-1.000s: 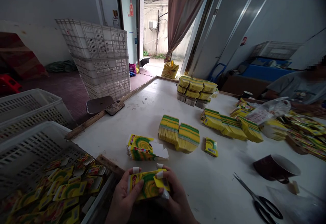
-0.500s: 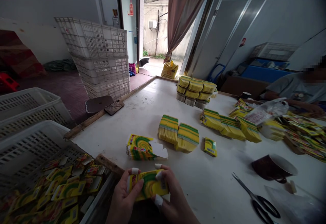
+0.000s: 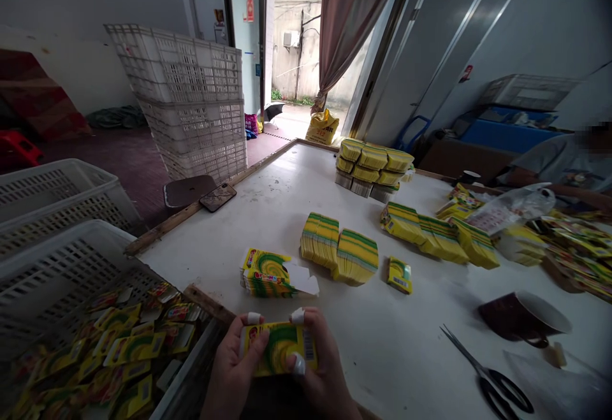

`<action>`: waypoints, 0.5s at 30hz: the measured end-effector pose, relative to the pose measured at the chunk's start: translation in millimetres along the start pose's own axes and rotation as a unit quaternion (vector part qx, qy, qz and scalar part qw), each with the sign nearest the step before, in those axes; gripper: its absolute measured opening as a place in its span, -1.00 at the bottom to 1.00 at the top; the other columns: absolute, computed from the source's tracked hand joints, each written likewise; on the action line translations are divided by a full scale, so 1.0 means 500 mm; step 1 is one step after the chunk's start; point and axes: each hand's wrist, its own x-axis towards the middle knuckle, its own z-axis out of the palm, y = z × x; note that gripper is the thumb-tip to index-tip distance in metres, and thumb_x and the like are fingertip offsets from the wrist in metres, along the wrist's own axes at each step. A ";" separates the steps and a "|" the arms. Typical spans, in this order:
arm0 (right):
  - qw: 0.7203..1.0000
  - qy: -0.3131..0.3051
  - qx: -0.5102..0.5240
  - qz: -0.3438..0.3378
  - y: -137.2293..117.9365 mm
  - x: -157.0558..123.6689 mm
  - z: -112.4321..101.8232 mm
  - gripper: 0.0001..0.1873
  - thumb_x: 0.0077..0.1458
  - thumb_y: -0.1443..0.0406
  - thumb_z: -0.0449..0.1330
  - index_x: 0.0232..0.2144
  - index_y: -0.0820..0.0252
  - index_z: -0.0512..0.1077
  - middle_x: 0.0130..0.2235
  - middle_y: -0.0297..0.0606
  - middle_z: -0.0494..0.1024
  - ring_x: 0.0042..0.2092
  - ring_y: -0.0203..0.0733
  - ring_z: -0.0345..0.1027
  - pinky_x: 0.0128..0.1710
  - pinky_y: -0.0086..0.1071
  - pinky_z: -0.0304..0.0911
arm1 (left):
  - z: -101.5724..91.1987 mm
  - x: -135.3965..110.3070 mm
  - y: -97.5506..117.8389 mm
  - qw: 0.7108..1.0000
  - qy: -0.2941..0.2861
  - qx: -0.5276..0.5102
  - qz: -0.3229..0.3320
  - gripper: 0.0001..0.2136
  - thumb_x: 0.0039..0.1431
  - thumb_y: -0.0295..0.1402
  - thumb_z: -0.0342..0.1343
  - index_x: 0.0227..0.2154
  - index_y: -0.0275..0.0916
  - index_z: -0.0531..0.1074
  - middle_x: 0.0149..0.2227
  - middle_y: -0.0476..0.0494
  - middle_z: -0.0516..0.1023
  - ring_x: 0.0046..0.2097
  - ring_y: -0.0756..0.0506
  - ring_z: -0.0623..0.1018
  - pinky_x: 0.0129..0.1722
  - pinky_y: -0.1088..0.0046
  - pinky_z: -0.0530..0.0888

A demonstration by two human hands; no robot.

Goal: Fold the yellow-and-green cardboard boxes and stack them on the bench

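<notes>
Both hands hold a small yellow-and-green printed carton at the table's near edge. My left hand grips its left side, thumb on the front face. My right hand grips its right side, taped thumb pressed on the lower front. White tape wraps several fingertips. Just beyond the carton lies a stack of flat yellow cartons with a white flap sticking out to the right.
A white crate at left holds several loose yellow packets. On the white table lie bundled yellow stacks, scissors, and a dark mug. A phone rests at the left edge. Another person sits far right.
The open side flap of the carton has been folded shut. My right thumb slid down from the top right corner onto the carton's lower front.
</notes>
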 end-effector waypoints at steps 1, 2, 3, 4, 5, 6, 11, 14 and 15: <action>0.999 0.025 -0.022 -0.009 -0.002 0.003 0.002 -0.80 0.21 0.08 0.11 -0.24 0.03 0.30 -0.20 -0.30 0.31 -0.29 -0.21 0.28 -0.35 -0.41 0.25 | 0.000 -0.001 -0.002 1.000 -0.003 0.003 0.005 -0.56 -0.05 -0.12 0.36 -0.20 -0.22 0.33 -0.43 0.00 0.65 -0.41 -0.06 0.62 -0.40 0.50 0.57; 0.998 0.049 -0.044 -0.014 -0.003 0.006 0.004 -0.84 0.23 0.15 0.08 -0.35 0.07 0.29 -0.26 -0.32 0.31 -0.33 -0.25 0.25 -0.38 -0.42 0.20 | 0.001 -0.002 -0.004 1.000 -0.004 0.009 0.011 -0.56 -0.04 -0.12 0.35 -0.20 -0.22 0.34 -0.42 -0.02 0.66 -0.40 -0.08 0.63 -0.40 0.50 0.56; 0.996 0.064 -0.058 -0.014 -0.005 0.010 0.005 -0.80 0.24 0.20 0.06 -0.43 0.09 0.25 -0.30 -0.34 0.30 -0.36 -0.27 0.23 -0.40 -0.43 0.17 | 0.002 -0.003 -0.004 1.000 -0.003 0.013 0.017 -0.55 -0.04 -0.12 0.35 -0.19 -0.23 0.34 -0.41 -0.04 0.66 -0.39 -0.08 0.63 -0.39 0.50 0.56; 0.996 0.067 -0.059 -0.008 -0.007 0.013 0.007 -0.79 0.23 0.22 0.06 -0.45 0.10 0.23 -0.31 -0.34 0.29 -0.37 -0.27 0.23 -0.41 -0.43 0.17 | 0.002 -0.004 -0.003 1.000 0.002 0.013 0.022 -0.55 -0.04 -0.12 0.35 -0.18 -0.24 0.34 -0.40 -0.05 0.67 -0.38 -0.09 0.64 -0.38 0.51 0.57; 0.997 0.060 -0.048 -0.001 -0.010 0.016 0.008 -0.84 0.21 0.21 0.09 -0.41 0.09 0.25 -0.28 -0.32 0.30 -0.36 -0.26 0.24 -0.40 -0.43 0.19 | 0.002 -0.005 -0.001 1.000 0.009 0.012 0.024 -0.55 -0.05 -0.12 0.36 -0.19 -0.23 0.35 -0.40 -0.05 0.67 -0.37 -0.08 0.64 -0.37 0.51 0.57; 0.998 0.048 -0.031 0.003 -0.013 0.019 0.009 -0.88 0.17 0.20 0.13 -0.33 0.08 0.28 -0.24 -0.30 0.31 -0.32 -0.23 0.27 -0.38 -0.41 0.23 | 0.002 -0.007 0.002 1.000 0.016 0.010 0.023 -0.55 -0.06 -0.12 0.36 -0.19 -0.23 0.34 -0.40 -0.04 0.67 -0.38 -0.08 0.64 -0.37 0.52 0.57; 0.996 0.080 -0.042 -0.014 -0.024 0.021 0.016 -0.90 0.11 0.27 0.17 -0.36 0.07 0.27 -0.24 -0.31 0.27 -0.30 -0.23 0.26 -0.37 -0.41 0.25 | 0.012 -0.018 0.006 0.999 0.022 0.015 0.029 -0.55 -0.07 -0.11 0.36 -0.20 -0.20 0.35 -0.42 0.00 0.65 -0.38 -0.09 0.64 -0.38 0.53 0.56; 0.997 0.072 -0.025 0.010 -0.024 0.019 0.017 -0.90 0.12 0.26 0.15 -0.32 0.05 0.27 -0.29 -0.34 0.31 -0.33 -0.22 0.28 -0.38 -0.40 0.28 | 0.017 -0.021 0.007 0.999 0.028 -0.005 0.023 -0.53 -0.10 -0.09 0.37 -0.19 -0.18 0.34 -0.42 0.00 0.64 -0.37 -0.11 0.64 -0.37 0.49 0.55; 0.999 0.041 0.003 0.031 -0.024 0.022 0.015 -0.77 0.10 0.22 0.17 -0.17 0.03 0.27 -0.26 -0.32 0.36 -0.30 -0.19 0.33 -0.35 -0.37 0.33 | 0.013 -0.019 0.013 0.999 0.043 -0.003 0.023 -0.51 -0.12 -0.08 0.37 -0.18 -0.17 0.34 -0.42 0.00 0.64 -0.38 -0.11 0.64 -0.37 0.48 0.55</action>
